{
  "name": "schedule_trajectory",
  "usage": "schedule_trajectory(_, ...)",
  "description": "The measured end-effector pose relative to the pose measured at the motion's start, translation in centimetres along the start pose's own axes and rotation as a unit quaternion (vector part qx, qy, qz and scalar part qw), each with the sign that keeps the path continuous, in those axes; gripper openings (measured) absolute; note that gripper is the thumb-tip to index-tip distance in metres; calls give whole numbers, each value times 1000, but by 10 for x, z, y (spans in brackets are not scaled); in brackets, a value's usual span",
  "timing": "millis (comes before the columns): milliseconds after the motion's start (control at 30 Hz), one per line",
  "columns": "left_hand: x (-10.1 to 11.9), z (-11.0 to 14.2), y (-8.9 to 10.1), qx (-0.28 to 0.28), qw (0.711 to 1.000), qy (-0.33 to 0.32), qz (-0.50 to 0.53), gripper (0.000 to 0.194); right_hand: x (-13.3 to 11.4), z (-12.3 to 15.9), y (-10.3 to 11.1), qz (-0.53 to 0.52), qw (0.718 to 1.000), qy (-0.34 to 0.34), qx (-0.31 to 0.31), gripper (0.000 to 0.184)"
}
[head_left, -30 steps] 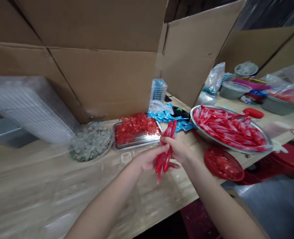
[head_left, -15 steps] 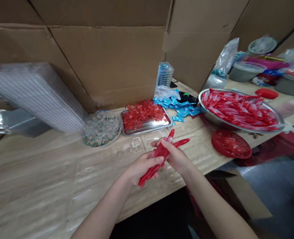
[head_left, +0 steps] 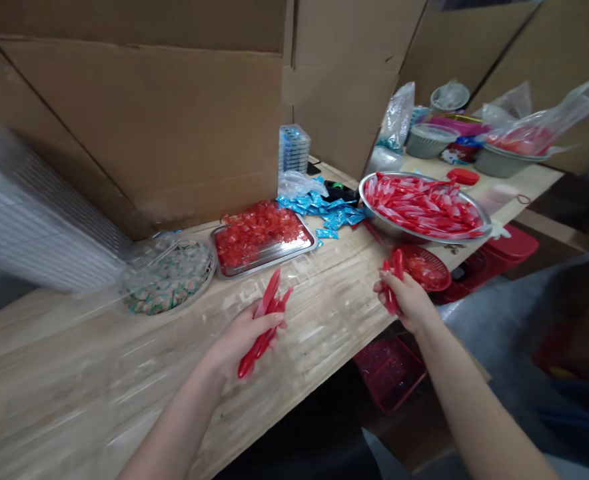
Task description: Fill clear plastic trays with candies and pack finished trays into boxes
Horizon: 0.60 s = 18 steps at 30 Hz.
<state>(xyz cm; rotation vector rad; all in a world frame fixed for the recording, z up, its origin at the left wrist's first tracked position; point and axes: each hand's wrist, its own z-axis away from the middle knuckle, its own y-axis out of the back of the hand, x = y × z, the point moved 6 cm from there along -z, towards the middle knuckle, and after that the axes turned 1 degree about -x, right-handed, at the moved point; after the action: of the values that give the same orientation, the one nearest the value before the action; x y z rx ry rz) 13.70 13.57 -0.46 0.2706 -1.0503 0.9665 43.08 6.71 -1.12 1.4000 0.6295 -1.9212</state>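
Observation:
My left hand (head_left: 247, 333) is closed around several slim red pointed pieces (head_left: 270, 293) with pale, translucent parts, above the table's front half. Off to the right, my right hand (head_left: 409, 300) grips a few more of these red pieces (head_left: 389, 297), in front of a red plastic basket (head_left: 442, 277). Behind that basket stands a wide metal bowl (head_left: 482, 230) heaped with the same kind of red and pale pieces (head_left: 424, 203). Clear moulded plastic trays (head_left: 294, 360) lie on the table under my hands. What exactly the red pieces are, I cannot tell.
A metal tray (head_left: 274, 257) bears small red wrapped pieces. Left of it is a round clear container (head_left: 167, 280) of small wrapped pieces. Blue sachets (head_left: 342, 215) lie behind. Stacked clear trays (head_left: 39, 220) lean at left; cardboard (head_left: 199, 133) walls the back. Tubs (head_left: 429, 141) stand far right.
My hands were together on the red pieces and are now apart. The right one has moved right toward the red basket with some pieces. The view has turned to the right.

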Motion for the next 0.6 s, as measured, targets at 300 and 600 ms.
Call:
schedule_trajectory(300, -15, -5, -36, 10, 995, 3, 95, 26, -16, -52, -15, 156, 987, 34, 32, 36)
schedule_trajectory(600, -27, 24, -19, 61, 992, 18, 112, 27, 4, -97, -16, 406, 905, 94, 87, 34)
